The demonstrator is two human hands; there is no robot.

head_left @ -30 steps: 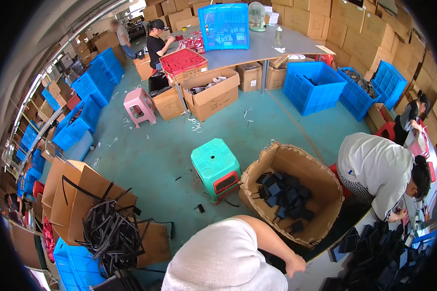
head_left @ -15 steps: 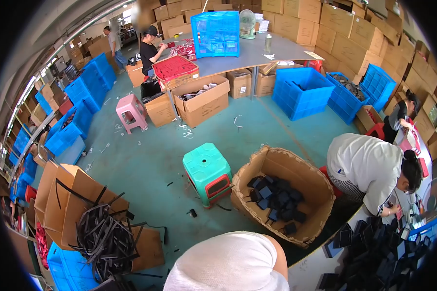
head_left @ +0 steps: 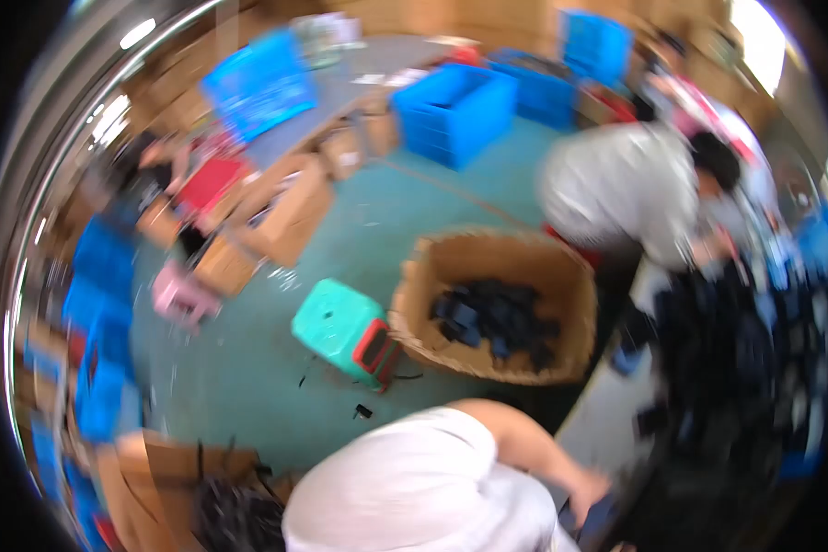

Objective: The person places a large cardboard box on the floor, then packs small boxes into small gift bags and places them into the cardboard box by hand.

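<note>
My left arm in a white short sleeve (head_left: 405, 478) reaches from the bottom middle toward the table on the right. My left hand (head_left: 587, 492) is at the table's near edge, against a dark blue box-like piece (head_left: 602, 517). Motion blur smears its fingers, so whether they grip the piece cannot be made out. My right hand does not show. Beyond the left hand, a heap of black and dark blue box-like pieces (head_left: 727, 368) covers much of the pale table (head_left: 607, 405).
A large cardboard box (head_left: 497, 368) holding dark pieces stands beside the table. Left of it are a green stool (head_left: 340, 322) and a pink stool (head_left: 182, 293). A co-worker in a light top (head_left: 616, 184) bends over the table. Blue crates (head_left: 455, 110) stand farther back.
The view has swung, so the room's contents sit farther left and are blurred. My left forearm and hand, hidden before, now show at the table.
</note>
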